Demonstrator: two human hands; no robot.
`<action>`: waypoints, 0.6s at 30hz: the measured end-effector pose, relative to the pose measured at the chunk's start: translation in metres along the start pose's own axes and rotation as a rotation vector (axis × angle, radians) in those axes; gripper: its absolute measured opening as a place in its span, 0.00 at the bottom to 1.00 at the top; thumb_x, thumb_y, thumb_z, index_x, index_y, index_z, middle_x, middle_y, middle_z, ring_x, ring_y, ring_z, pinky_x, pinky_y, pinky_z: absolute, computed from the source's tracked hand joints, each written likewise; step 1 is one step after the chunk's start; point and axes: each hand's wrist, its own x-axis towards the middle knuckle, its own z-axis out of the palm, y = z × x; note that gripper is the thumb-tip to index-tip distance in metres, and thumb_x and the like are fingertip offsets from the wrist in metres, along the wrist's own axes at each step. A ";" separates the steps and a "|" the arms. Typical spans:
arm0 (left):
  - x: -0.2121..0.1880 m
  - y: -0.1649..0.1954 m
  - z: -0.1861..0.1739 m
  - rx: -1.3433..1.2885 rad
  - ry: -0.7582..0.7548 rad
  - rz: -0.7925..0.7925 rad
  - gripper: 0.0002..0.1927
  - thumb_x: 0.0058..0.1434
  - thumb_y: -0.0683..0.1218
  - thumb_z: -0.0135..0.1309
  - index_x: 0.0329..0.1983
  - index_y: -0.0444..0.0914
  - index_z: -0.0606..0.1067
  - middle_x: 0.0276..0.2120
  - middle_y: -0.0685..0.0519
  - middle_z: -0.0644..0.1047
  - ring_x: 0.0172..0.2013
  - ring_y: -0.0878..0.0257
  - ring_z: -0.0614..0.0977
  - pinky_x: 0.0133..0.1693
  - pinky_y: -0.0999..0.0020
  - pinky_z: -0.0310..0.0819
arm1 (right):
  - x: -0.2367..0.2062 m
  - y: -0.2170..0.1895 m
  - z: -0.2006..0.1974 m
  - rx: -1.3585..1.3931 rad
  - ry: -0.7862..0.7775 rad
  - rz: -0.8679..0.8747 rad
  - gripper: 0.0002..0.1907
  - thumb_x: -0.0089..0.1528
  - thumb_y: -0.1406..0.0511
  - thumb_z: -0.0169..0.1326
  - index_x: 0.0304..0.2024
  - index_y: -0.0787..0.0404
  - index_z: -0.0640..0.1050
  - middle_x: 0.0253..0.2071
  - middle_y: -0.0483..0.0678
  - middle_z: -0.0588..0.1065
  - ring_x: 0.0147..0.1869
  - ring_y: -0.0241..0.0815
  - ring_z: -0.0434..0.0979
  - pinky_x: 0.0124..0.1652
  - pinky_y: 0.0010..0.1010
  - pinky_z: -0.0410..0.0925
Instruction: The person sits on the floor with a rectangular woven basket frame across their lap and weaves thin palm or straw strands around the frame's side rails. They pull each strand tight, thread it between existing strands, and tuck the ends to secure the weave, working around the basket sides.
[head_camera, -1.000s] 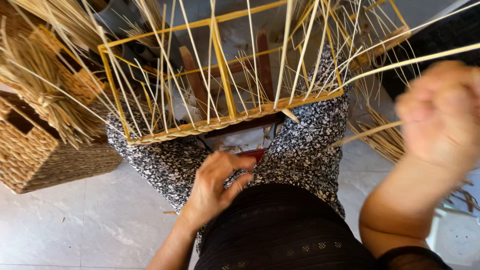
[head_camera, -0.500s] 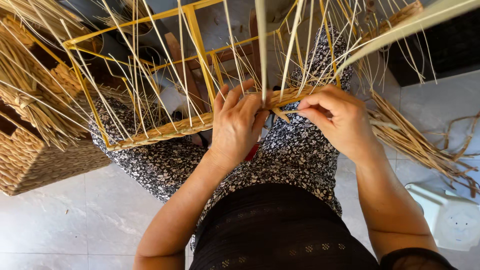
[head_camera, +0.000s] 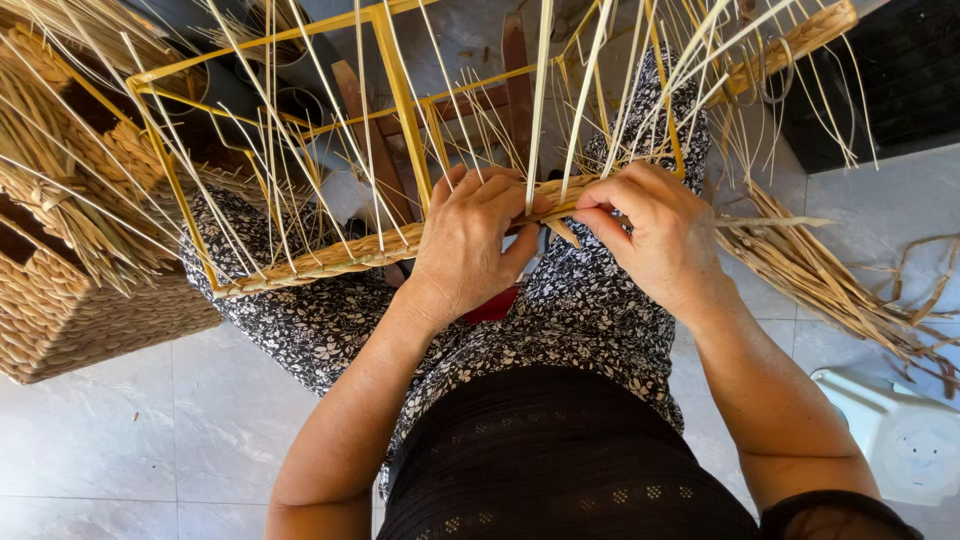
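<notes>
Your left hand (head_camera: 468, 245) clamps woven band (head_camera: 340, 255) on frame (head_camera: 400, 90); right hand (head_camera: 655, 235) pinches strand (head_camera: 560, 232) at band's right end; band runs left-right.

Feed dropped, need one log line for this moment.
left hand: grip on woven band | right hand: pinching straw strand | yellow frame: on lap | finished basket: on floor

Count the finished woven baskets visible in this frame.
1: a woven basket stands on the floor at the left edge, beside the yellow frame that both hands work on. Straw bundles may hide others.
</notes>
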 end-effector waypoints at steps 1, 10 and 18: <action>0.000 0.000 0.001 -0.001 0.015 0.004 0.10 0.55 0.45 0.64 0.39 0.40 0.79 0.40 0.50 0.79 0.48 0.55 0.79 0.60 0.47 0.64 | 0.000 0.000 0.001 -0.015 -0.004 0.002 0.08 0.61 0.65 0.68 0.37 0.58 0.79 0.34 0.42 0.75 0.36 0.39 0.76 0.33 0.32 0.69; 0.003 0.003 0.012 0.066 0.063 -0.067 0.07 0.62 0.48 0.64 0.35 0.42 0.78 0.34 0.54 0.78 0.43 0.56 0.81 0.61 0.47 0.65 | -0.013 -0.009 0.005 -0.098 0.125 -0.264 0.09 0.58 0.68 0.67 0.40 0.57 0.81 0.38 0.44 0.75 0.45 0.44 0.73 0.47 0.42 0.63; 0.002 0.004 0.007 0.034 0.036 -0.032 0.08 0.61 0.49 0.61 0.38 0.42 0.78 0.34 0.54 0.78 0.42 0.55 0.81 0.61 0.45 0.63 | 0.006 -0.006 0.014 0.151 0.161 -0.142 0.08 0.63 0.70 0.68 0.41 0.58 0.80 0.42 0.40 0.79 0.45 0.38 0.76 0.46 0.36 0.65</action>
